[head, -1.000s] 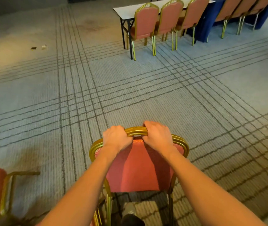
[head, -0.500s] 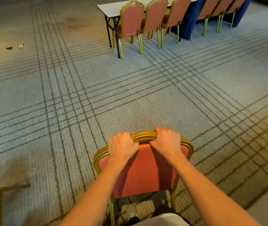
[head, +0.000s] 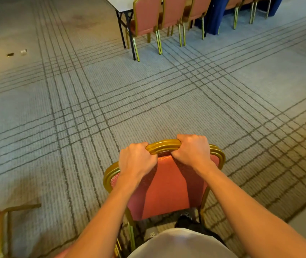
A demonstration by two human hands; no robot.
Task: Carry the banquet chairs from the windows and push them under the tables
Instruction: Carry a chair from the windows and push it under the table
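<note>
Chair [head: 169,185] carried forward, left hand [head: 136,161] and right hand [head: 193,151] gripping it

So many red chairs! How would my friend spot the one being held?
On the grey lined carpet, look at the near end, far from the white table. The held chair shows its red back there. Unlike the tucked-in chairs, a left hand and right hand grip its gold top.
</note>
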